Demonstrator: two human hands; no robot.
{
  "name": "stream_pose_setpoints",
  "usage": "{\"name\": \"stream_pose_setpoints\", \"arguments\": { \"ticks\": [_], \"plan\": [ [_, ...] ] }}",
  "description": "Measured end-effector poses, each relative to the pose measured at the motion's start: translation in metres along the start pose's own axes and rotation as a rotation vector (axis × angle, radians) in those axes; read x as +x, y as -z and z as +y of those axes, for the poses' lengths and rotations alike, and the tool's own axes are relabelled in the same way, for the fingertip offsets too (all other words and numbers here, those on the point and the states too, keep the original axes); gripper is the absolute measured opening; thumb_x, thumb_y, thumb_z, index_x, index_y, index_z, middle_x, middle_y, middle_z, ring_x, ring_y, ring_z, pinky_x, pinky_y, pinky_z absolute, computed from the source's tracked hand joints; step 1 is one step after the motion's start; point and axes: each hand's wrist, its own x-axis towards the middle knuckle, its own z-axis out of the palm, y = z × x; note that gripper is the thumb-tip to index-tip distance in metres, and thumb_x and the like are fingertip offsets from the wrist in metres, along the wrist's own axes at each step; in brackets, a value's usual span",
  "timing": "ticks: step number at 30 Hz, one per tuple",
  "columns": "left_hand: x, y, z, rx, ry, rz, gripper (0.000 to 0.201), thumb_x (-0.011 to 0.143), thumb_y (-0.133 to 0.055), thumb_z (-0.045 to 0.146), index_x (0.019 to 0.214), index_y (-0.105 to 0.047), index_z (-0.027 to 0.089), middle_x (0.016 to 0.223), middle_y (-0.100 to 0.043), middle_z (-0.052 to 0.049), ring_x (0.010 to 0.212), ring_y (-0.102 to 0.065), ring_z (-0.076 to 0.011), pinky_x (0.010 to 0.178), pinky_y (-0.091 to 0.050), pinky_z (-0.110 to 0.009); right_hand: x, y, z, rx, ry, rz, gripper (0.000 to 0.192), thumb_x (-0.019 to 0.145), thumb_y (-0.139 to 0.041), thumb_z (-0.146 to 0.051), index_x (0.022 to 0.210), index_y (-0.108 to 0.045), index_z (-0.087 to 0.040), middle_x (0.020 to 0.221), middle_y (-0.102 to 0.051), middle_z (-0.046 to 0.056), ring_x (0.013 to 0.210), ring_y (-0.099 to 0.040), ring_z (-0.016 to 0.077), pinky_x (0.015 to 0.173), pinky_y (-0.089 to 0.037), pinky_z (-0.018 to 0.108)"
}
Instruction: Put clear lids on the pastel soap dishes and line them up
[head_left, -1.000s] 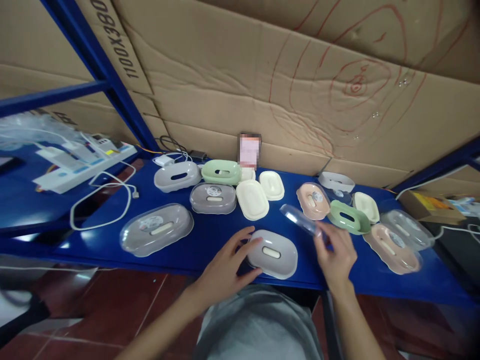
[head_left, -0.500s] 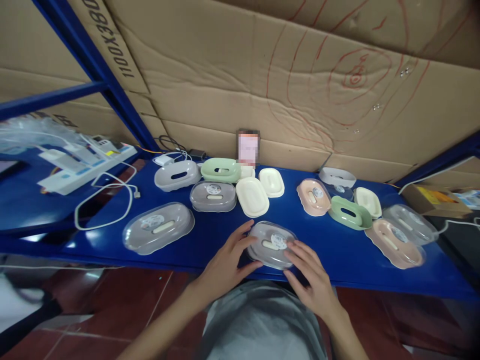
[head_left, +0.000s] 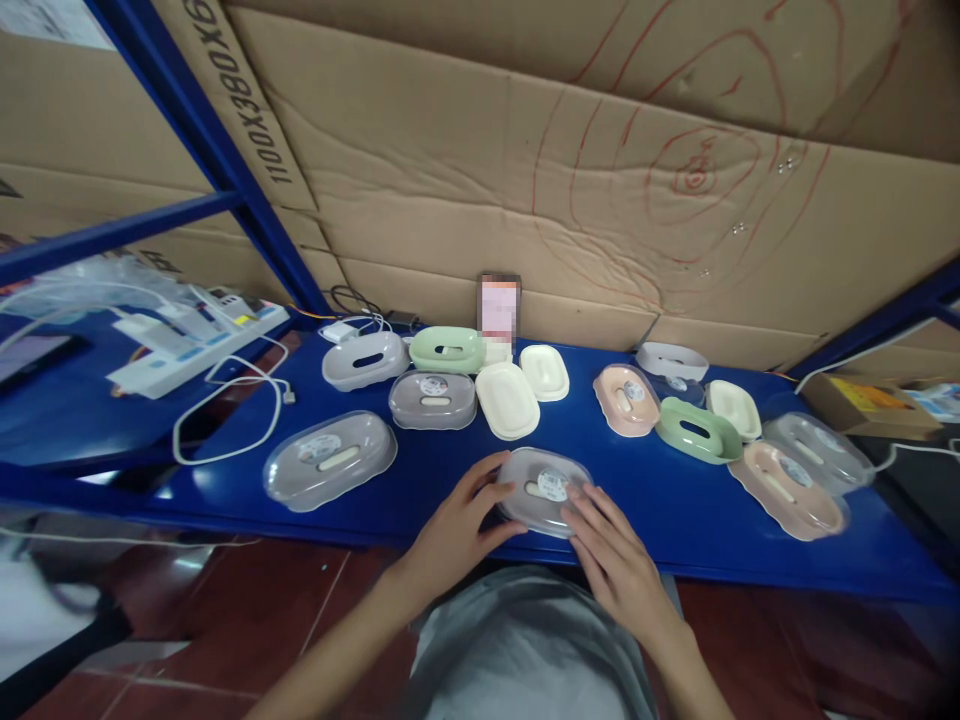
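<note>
Both hands [head_left: 457, 525] partly hide the grey soap box [head_left: 541, 490]; grip unclear.

A blurred card [head_left: 499, 306] leans against the cardboard; the right hand [head_left: 616, 556] hides the soap box's [head_left: 541, 488] near rim.

The person's two arms were bare from the bottom edge of the view up to the wrists, with no sleeves, cuffs, gloves, watch or rings showing. The left hand [head_left: 457, 525] and the right hand [head_left: 615, 560] were both uncovered, with short, plain nails. Between the forearms, a light grey garment [head_left: 525, 650] of soft, slightly creased fabric covered the body, without print or buttons.
</note>
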Motion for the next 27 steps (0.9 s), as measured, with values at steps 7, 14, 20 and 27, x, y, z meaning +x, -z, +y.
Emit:
{"name": "stream_pose_setpoints", "arguments": {
  "ticks": [7, 14, 20, 27],
  "plan": [
    [0.003, 0.002, 0.003, -0.023, 0.003, 0.003, 0.046, 0.092, -0.087, 0.026, 0.128, -0.058, 0.025, 0.153, -0.057, -0.014, 0.144, -0.061, -0.0314, 0.117, -0.058, -0.050, 0.002, -0.006, -0.004, -0.018, -0.003, 0.073, 0.062, 0.103, -0.063, -0.010, 0.162, -0.052, -0.026, 0.161, -0.060, 0.008, 0.156, -0.049, 0.0288, 0.125, -0.051, 0.055],
    [0.005, 0.002, 0.003, -0.056, 0.025, -0.030, 0.046, 0.098, -0.080, 0.026, 0.135, -0.055, 0.027, 0.158, -0.053, -0.014, 0.147, -0.059, -0.0305, 0.119, -0.056, -0.051, 0.007, -0.005, -0.005, -0.035, -0.034, 0.106, 0.054, 0.105, -0.063, -0.013, 0.158, -0.057, -0.026, 0.157, -0.063, 0.010, 0.152, -0.054, 0.0272, 0.119, -0.057, 0.051],
    [0.006, 0.003, 0.000, -0.107, 0.021, -0.031, 0.038, 0.097, -0.081, 0.027, 0.129, -0.060, 0.025, 0.156, -0.055, -0.015, 0.146, -0.059, -0.0310, 0.119, -0.056, -0.051, 0.004, -0.006, -0.008, -0.066, -0.030, 0.094, 0.060, 0.105, -0.062, -0.010, 0.161, -0.054, -0.027, 0.161, -0.059, 0.010, 0.155, -0.051, 0.0294, 0.121, -0.054, 0.054],
    [0.011, 0.014, 0.002, -0.185, 0.000, -0.083, 0.021, 0.104, -0.071, 0.025, 0.124, -0.063, 0.027, 0.156, -0.055, -0.012, 0.148, -0.057, -0.0289, 0.120, -0.053, -0.050, 0.003, -0.007, -0.009, -0.045, -0.059, 0.127, 0.060, 0.104, -0.063, -0.011, 0.160, -0.054, -0.030, 0.157, -0.063, 0.009, 0.150, -0.055, 0.0291, 0.116, -0.057, 0.052]
  ]
}}
